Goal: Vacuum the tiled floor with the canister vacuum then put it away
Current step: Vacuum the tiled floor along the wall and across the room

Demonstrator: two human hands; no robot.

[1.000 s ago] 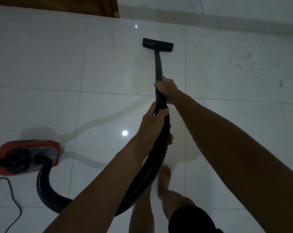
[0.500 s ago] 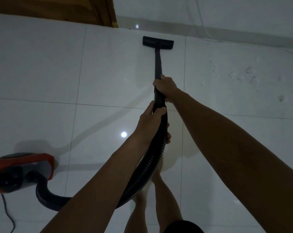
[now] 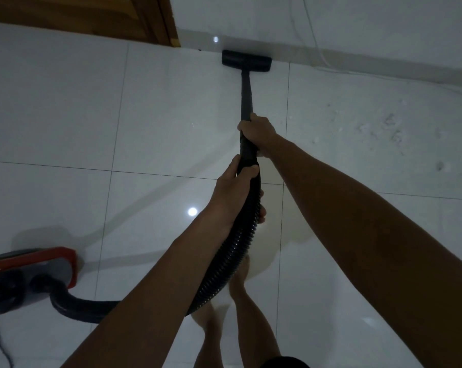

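The black vacuum wand (image 3: 246, 96) stretches away from me, and its floor nozzle (image 3: 246, 61) lies flat on the white tiles against the base of the far wall. My right hand (image 3: 257, 130) grips the wand near its lower end. My left hand (image 3: 233, 193) holds the ribbed black hose (image 3: 232, 256) just behind it. The hose loops down past my legs to the red and black canister (image 3: 25, 278) on the floor at the lower left.
White glossy tiled floor (image 3: 65, 115) all around. A wooden door frame (image 3: 168, 19) stands at the top left. Dust specks and crumbs (image 3: 389, 128) lie scattered on the tiles to the right. A thin cord (image 3: 312, 35) runs along the wall. A power cable (image 3: 1, 341) trails from the canister.
I have stepped forward and the nozzle has slid ahead until it meets the wall. The canister has followed at the lower left. Both hands keep the same hold.
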